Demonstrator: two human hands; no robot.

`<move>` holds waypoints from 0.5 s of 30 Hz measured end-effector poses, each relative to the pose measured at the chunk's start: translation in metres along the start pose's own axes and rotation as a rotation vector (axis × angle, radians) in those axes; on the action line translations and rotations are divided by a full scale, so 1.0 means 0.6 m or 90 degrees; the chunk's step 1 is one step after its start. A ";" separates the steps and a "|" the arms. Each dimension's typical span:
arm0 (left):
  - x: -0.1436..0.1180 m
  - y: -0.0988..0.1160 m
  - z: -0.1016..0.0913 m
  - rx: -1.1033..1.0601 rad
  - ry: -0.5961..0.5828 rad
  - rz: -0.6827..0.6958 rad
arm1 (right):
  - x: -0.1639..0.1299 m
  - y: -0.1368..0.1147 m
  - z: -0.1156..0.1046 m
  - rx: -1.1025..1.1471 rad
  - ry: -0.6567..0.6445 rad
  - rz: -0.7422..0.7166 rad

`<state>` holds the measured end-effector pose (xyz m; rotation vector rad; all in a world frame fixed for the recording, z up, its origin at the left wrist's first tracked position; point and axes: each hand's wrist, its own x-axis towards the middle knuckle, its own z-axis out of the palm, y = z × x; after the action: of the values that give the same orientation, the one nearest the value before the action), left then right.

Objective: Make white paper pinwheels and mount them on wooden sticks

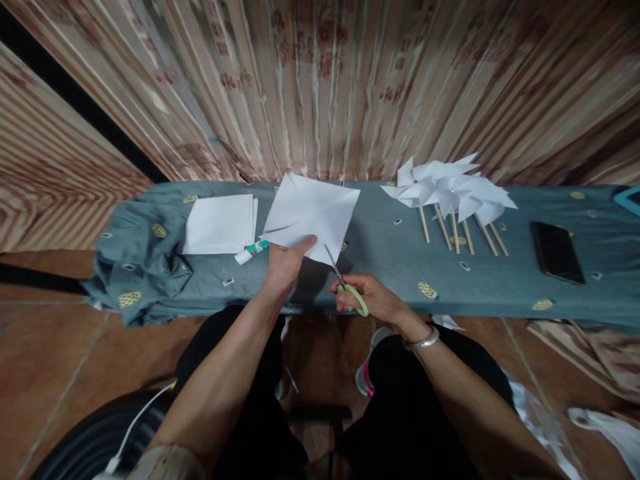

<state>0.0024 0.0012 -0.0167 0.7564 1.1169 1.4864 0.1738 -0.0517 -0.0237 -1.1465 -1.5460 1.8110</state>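
Scissors (356, 301) across a corner of the white sheet (315, 210)

My left hand (286, 261) pinches the white sheet, thumb on top, above the table (385, 257) between its back and front edges. My right hand (373, 297) is closed around the green handles, one blade lying over the sheet's near corner. Toward the table's left end lie a paper stack (219, 225) and, just beside it, a glue stick (251, 253). White pinwheels (450, 187) lie along the back edge, right of my work; a phone (557, 252) lies nearer the right end.

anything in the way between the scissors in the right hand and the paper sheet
Nothing visible: the right hand has the blades of the scissors at the paper sheet's near corner. The left hand's thumb lies on the sheet, left of the blades.
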 end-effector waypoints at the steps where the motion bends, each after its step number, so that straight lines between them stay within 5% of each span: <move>1: 0.000 0.001 0.000 -0.001 0.000 0.001 | 0.000 -0.001 0.000 0.001 -0.002 0.001; 15: -0.001 0.003 0.000 0.015 0.029 -0.030 | 0.003 0.010 0.003 0.049 0.026 0.041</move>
<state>0.0017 0.0007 -0.0154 0.7109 1.1808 1.4587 0.1723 -0.0525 -0.0302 -1.2019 -1.4200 1.8601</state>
